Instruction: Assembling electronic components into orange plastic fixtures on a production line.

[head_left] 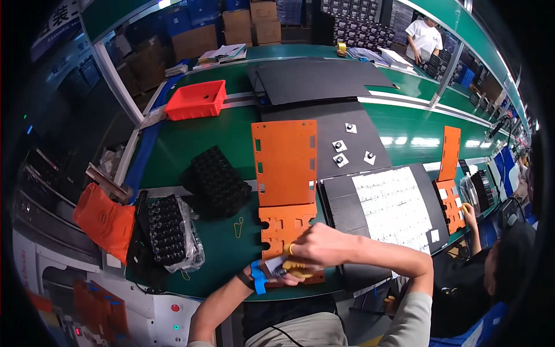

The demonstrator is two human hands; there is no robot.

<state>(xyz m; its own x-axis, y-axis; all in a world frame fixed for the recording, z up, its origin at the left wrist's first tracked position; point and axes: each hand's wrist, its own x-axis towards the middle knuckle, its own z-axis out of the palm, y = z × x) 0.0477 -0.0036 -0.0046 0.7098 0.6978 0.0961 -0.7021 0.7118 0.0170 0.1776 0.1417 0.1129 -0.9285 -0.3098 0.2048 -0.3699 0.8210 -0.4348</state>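
Note:
Over the lower part of an orange fixture plate (272, 220), my two hands meet close together. My left hand (293, 279), with a blue strap (258, 277) at its wrist, is closed around a small pale piece (273, 264) whose kind I cannot make out. Above it, my right hand (318, 246) has its fingers curled down against the left one; what they pinch is hidden. Yellow coverings show on some fingertips. A taller orange panel (286, 162) lies beyond, joined to the fixture's far edge.
Several white square pieces with black round centres, such as one piece (351, 128), lie on black sheeting. Black trays (217, 182) and a plastic-wrapped tray (167, 231) sit left. A red bin (196, 99) stands behind; printed sheets (393, 208) lie right. A co-worker's hand (469, 215) touches another orange fixture.

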